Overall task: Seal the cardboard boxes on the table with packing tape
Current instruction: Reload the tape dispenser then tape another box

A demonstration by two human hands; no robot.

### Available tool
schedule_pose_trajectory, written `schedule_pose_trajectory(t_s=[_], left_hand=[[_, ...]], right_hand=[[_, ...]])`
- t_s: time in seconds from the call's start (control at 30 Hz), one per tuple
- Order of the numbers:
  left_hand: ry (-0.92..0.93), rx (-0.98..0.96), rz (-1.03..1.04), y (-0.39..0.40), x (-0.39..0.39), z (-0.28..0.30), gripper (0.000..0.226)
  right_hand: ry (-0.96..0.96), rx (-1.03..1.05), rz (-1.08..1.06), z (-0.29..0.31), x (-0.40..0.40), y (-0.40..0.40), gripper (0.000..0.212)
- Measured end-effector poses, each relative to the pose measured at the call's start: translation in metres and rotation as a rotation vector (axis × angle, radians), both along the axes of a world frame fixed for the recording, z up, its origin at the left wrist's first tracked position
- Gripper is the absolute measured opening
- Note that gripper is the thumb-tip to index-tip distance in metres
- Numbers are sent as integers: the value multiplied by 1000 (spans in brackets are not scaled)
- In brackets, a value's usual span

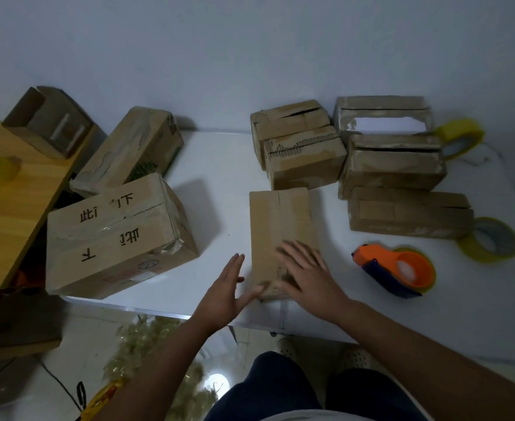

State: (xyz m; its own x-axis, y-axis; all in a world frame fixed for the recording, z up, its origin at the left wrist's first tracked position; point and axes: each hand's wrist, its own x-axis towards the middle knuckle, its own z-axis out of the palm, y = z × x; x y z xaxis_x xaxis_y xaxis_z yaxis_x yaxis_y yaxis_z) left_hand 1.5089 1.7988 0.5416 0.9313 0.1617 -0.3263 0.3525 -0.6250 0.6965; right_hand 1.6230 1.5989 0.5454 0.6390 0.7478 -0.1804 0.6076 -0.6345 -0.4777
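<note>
A narrow cardboard box (277,220) lies lengthwise at the front middle of the white table (219,165). My right hand (304,268) rests flat on its near end with fingers spread. My left hand (227,287) is open beside the box's left near corner, its thumb touching the box's edge. An orange and blue tape dispenser (397,270) lies on the table to the right of the box, apart from both hands.
Several small boxes (392,165) with slit tops crowd the back right, with yellow tape rolls (489,238) (462,138) beside them. Two large boxes (119,235) sit at the left. On a wooden table (13,214) lie another roll and a box.
</note>
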Motion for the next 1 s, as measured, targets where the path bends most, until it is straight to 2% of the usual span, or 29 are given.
schedule_pose_trajectory(t_s=[0.07, 0.13, 0.23, 0.33, 0.43, 0.53, 0.6, 0.67, 0.77, 0.87, 1.0], left_hand=[[-26, 31, 107, 4, 10, 9, 90], [-36, 75, 151, -1, 28, 16, 89], [50, 129, 149, -16, 55, 20, 87], [143, 322, 96, -34, 69, 17, 98], [238, 467, -4, -47, 74, 13, 115], [251, 512, -136, -54, 77, 14, 121], [254, 533, -263, -52, 80, 15, 121], [252, 536, -389, -47, 86, 16, 121], [205, 567, -515, -45, 95, 23, 116], [178, 526, -528, -64, 89, 26, 112], [172, 561, -542, -75, 80, 16, 115]], right_hand=[[207, 159, -273, 9, 9, -4, 65], [507, 326, -522, 18, 16, -8, 66], [751, 381, -620, 27, 13, -12, 64], [906, 382, -644, 25, 6, -20, 65], [815, 359, -702, 18, 4, -31, 60], [568, 328, -783, 16, 12, -47, 53], [357, 283, -749, 15, 18, -57, 53], [252, 272, -688, 16, 25, -61, 54], [325, 315, -603, 19, 36, -56, 54], [385, 298, -609, 22, 47, -53, 56], [338, 211, -647, 20, 48, -64, 54]])
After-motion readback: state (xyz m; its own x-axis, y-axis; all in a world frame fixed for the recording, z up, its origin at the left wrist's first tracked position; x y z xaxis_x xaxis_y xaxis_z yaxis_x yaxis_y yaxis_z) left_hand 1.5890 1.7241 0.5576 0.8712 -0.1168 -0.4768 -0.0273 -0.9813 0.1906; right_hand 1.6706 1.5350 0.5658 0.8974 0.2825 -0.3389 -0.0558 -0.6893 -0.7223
